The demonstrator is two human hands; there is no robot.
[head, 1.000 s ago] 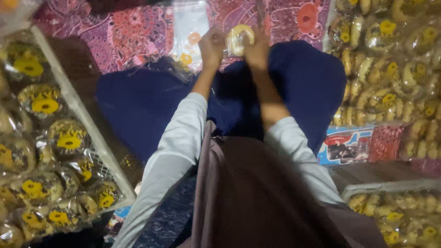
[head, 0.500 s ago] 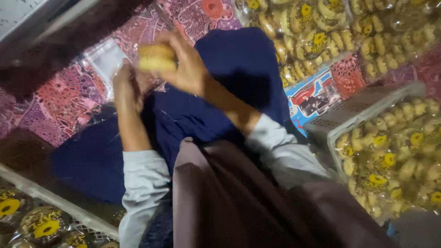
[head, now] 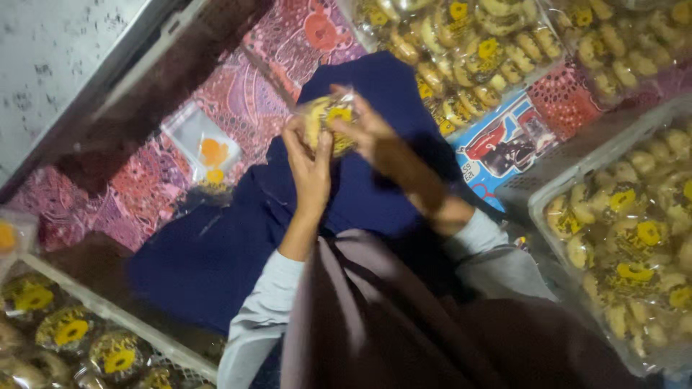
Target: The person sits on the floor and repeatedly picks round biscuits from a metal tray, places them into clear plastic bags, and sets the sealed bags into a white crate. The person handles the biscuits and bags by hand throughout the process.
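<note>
Both of my hands hold one small clear packet of pale biscuits with a yellow label [head: 326, 119], raised over my dark blue lap cloth [head: 216, 252]. My left hand [head: 308, 160] grips the packet from below. My right hand [head: 371, 132] pinches its upper right side, with the fingers over the wrap. Grey sleeves cover both forearms, and a brown headscarf hangs in front of my chest.
A grey crate [head: 555, 193] of packed biscuit bags stands at the right. More bags lie in a tray at the top [head: 461, 50] and in a crate at the lower left [head: 108, 317]. A stack of empty clear bags [head: 202, 148] rests on the patterned red mat.
The view has swung toward the right. My hands stayed together on the packet and turned it, and the right-hand crate came further into sight.
</note>
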